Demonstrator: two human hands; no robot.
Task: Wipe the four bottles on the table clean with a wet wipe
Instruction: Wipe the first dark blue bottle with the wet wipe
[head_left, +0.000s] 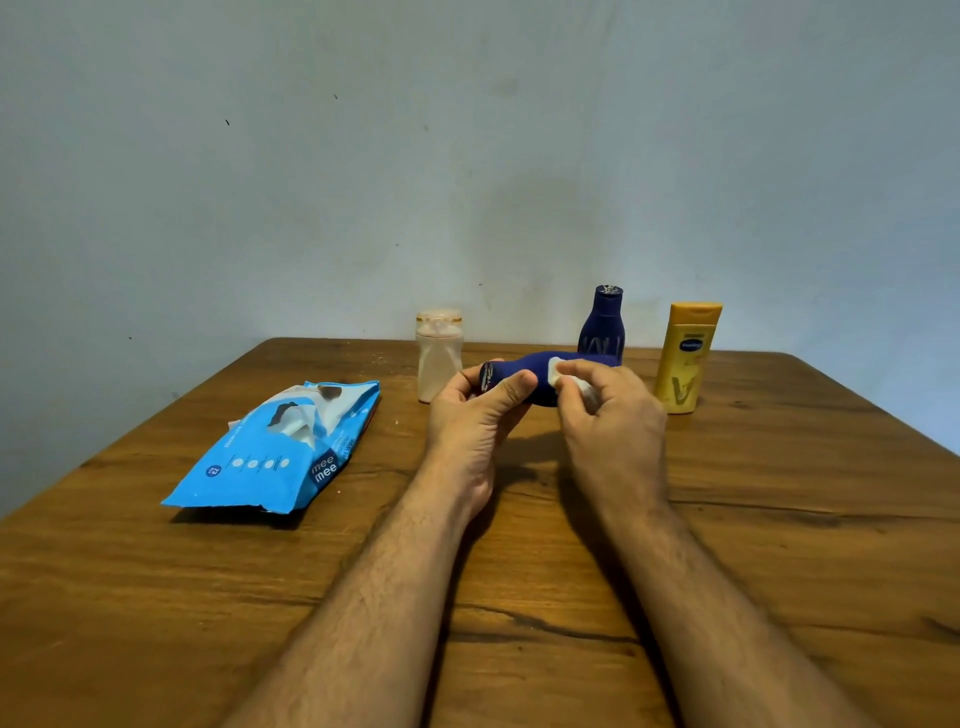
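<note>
Left hand (475, 415) grips a dark blue bottle (540, 379) at its cap end, thumb over the near side and fingers curled round the far side, holding it sideways above the table (727, 545), cap pointing to the person's left. Right hand (608, 410) pinches a small white wipe (563, 376) between thumb and fingers and presses it on the bottle's body, just right of the left hand's grip. Wipe is bunched up, mostly hidden under the fingers. Just beyond the grip, a second blue bottle (602, 325) stands upright, partly hidden behind the held one. Right of the grip, near the right hand's knuckles, a yellow bottle (685, 358) stands cap-up, label facing the camera. Beyond and left of the grip, close to the left hand's fingertips, a pale translucent bottle (439, 356) stands upright with a clear cap. Well left of the grip, a blue wipes pack (275, 457) lies flat on the table, flap open, white wipe poking out of the slot. Both forearms reach in from the near edge, bare. Plain wall (363, 156) behind the table.
</note>
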